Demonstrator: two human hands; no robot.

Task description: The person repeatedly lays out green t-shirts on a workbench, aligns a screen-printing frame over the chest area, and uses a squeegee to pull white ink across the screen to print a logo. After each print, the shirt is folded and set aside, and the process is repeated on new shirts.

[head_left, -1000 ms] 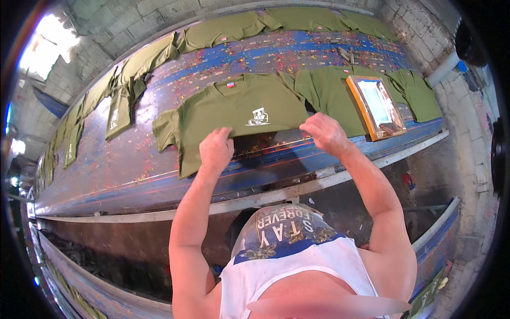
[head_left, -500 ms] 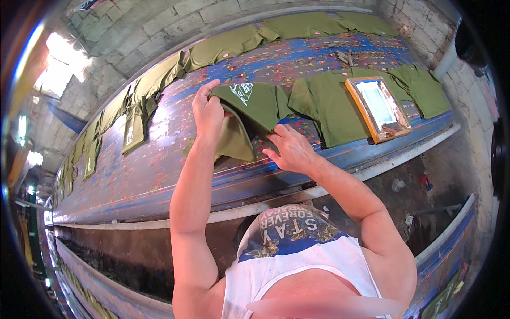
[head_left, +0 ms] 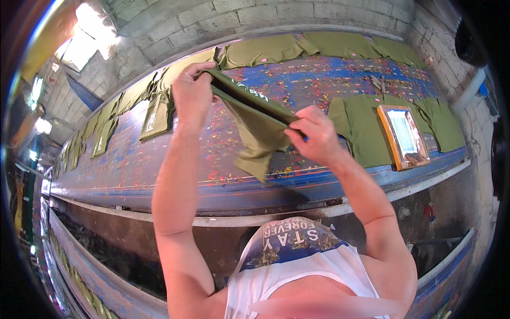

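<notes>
An olive-green T-shirt with a white print hangs above the long table, stretched between my two hands. My left hand pinches one upper corner of it. At the other end my right hand grips the edge between thumb and fingers. The shirt is folded over along its top, and a loose part droops below toward the table. Only a little of the print shows, seen at a slant.
The paint-spotted table stretches far to the left. A wood-framed printing screen lies on a green shirt at the right. More green shirts line the far edge, and folded printed ones lie at the left. Behind stands a block wall.
Both hands have raised the shirt and drawn it tauter. My right hand has moved up and right, my left slightly left. The view has shifted, with the table's contents now lower and further right.
</notes>
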